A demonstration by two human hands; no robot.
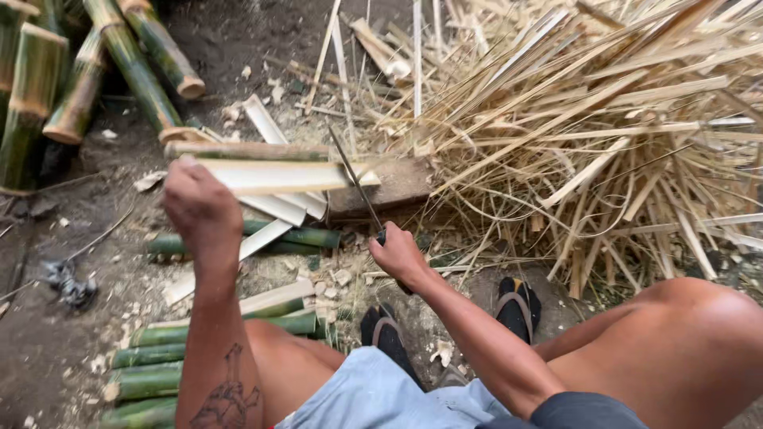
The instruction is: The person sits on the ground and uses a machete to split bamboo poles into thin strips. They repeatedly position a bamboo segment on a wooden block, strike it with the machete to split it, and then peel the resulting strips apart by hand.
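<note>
The left hand (199,208) was closed around the near end of a split bamboo piece (278,176), pale inner face up, held roughly level with its far end resting on a wooden block (397,184). The right hand (397,254) was clenched on the handle of a knife (356,183), whose thin dark blade ran up and away from the hand and crossed the far end of the bamboo piece, right at the near-left edge of the block. Whether the edge had bitten into the bamboo or only rested on it could not be told.

The step looked like splitting: blade set at the end of the piece, ready to be driven along the grain. The next move probably called for a firm left-hand hold, the blade kept in line with the fibres, and fingers kept behind the cut.

More split pieces (274,208) lay on the ground just under the held one. Green bamboo poles (119,63) lay at the top left, shorter green lengths (151,373) by the left knee. A big heap of thin strips (588,135) filled the right side. Both feet wore black sandals (517,306).
</note>
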